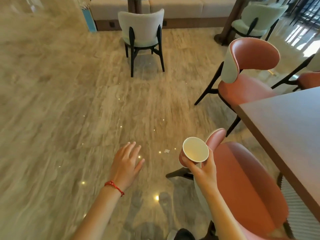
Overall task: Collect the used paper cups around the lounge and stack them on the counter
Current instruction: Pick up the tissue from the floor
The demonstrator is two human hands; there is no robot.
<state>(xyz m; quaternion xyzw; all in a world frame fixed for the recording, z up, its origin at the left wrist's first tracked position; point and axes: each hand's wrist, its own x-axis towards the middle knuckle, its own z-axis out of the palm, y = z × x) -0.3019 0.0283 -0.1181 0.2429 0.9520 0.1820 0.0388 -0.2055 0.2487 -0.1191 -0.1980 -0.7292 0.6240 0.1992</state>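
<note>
Right hand [202, 168] curled round a paper cup [195, 150], fingers and thumb wrapped about its side below the rim; cup held out over the floor, mouth tilted toward the camera, pale inside showing and seemingly empty, a pinkish outer wall just visible at its left edge. Left hand [126, 161] out in front, palm down, fingers straight and slightly spread, gripping nothing, hanging over the glossy marbled floor [60, 110]; a red string bracelet [114, 185] round that wrist. Just right of the cup, a salmon-pink chair [245, 187], its curved backrest tip close behind the cup's rim. Further right, the corner of a brown table [285, 122], with a ribbed pale panel beneath its near edge. Beyond the table, a second pink chair [249, 70] with a pale outer back and dark slanted legs. Well apart, up the middle of the view, a pale green chair [141, 26] on dark legs, facing a beige bench sofa [181, 7] along the far wall; another pale green chair [256, 19] at upper right beside a dark table pedestal. A small white scrap [166, 151] on the floor between the two hands, and small bright ceiling-light reflections scattered across the floor's shine
</note>
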